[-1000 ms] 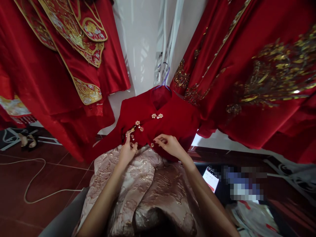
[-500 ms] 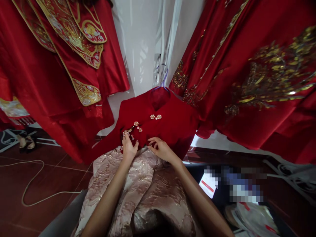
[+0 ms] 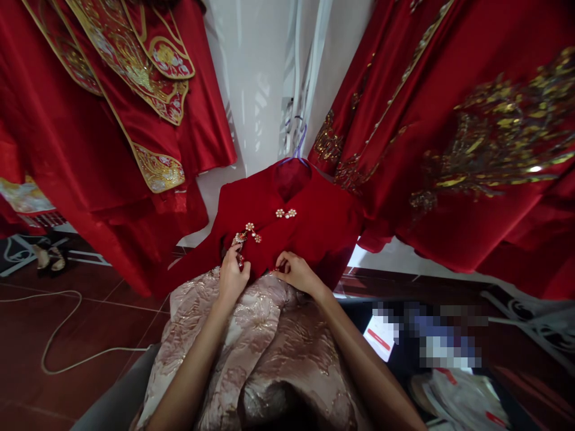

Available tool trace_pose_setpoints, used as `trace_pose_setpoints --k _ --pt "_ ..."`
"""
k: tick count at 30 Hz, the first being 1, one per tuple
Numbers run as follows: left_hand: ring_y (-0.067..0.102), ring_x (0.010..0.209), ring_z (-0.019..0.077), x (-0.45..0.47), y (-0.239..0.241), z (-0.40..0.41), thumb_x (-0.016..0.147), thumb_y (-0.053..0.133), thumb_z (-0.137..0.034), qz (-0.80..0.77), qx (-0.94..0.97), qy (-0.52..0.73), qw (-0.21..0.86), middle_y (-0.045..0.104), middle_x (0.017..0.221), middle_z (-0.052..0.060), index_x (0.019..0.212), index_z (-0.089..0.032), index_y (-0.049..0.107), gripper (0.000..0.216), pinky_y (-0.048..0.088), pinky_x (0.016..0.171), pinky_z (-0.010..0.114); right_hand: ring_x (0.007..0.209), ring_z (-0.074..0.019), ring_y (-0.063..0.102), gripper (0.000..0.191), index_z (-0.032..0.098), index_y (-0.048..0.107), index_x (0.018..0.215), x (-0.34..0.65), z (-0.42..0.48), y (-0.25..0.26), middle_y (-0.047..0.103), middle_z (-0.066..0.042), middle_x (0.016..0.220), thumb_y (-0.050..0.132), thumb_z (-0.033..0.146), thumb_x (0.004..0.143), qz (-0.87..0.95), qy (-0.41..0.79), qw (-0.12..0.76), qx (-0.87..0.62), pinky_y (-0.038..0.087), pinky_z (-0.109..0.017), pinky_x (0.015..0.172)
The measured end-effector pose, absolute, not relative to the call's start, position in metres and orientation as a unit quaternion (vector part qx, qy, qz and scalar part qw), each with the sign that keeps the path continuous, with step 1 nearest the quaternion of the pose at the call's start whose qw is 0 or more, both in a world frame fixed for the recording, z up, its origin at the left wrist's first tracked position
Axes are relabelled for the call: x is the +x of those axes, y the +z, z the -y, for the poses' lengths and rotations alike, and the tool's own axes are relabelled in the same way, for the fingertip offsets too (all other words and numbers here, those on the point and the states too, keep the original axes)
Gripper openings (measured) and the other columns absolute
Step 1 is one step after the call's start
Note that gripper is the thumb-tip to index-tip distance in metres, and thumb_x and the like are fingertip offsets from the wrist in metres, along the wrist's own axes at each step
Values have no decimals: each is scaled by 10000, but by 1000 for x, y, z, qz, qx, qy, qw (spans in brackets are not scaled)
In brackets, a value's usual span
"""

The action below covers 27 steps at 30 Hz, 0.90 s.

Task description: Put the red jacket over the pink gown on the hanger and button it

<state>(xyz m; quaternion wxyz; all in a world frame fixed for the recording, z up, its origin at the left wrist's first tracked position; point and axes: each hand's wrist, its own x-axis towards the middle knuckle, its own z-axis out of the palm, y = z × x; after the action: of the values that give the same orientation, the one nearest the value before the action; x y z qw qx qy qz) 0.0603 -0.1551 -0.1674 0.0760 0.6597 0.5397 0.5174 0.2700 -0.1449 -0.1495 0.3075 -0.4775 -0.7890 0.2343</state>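
A red dress (image 3: 323, 221) hangs in front of me from a purple hanger (image 3: 300, 142), with a flower-shaped pearl clasp (image 3: 286, 213) below its neckline. Lower on its left side is a beaded flower ornament (image 3: 253, 233) with a dangling part. My left hand (image 3: 232, 278) has its fingertips curled on that dangling part, against the red fabric. To the right, my right hand (image 3: 296, 272) pinches at the dress near my lap; what sits between its fingertips is too small to make out. Pale pink brocade cloth (image 3: 256, 317) covers my lap beneath both forearms.
Red gowns with gold embroidery (image 3: 157, 161) and sequins (image 3: 507, 126) hang on either side. A lit phone (image 3: 380, 338) and plastic bags (image 3: 467, 398) lie at the right. On the floor at left are a pale cable (image 3: 49, 335) and shoes (image 3: 56, 258).
My left hand has shifted slightly down and right, and the beads under its fingers have turned. The fingers of my right hand have curled in closer to the fabric.
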Motion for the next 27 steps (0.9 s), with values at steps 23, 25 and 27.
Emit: trace_pose_setpoints --k 23,25,27 --pt "521 967 180 82 -173 182 862 506 -215 -462 736 489 73 441 1058 89 1156 -203 496 294 460 848 329 778 -155 659 308 155 677 931 272 165 -103 711 -54 834 700 372 714 720 420 347 -429 522 -286 730" --pt "521 947 176 83 -172 184 866 503 -214 -451 751 478 63 468 997 72 1085 -201 533 221 455 846 323 789 -163 667 284 162 679 918 266 164 -108 713 -53 833 696 365 720 719 403 354 -441 527 -295 740" --pt "526 919 173 83 -171 185 873 491 -216 -447 762 465 56 498 939 58 1001 -196 567 149 452 834 320 792 -164 672 254 175 680 905 264 162 -111 715 -47 836 693 356 727 722 387 362 -446 531 -299 749"
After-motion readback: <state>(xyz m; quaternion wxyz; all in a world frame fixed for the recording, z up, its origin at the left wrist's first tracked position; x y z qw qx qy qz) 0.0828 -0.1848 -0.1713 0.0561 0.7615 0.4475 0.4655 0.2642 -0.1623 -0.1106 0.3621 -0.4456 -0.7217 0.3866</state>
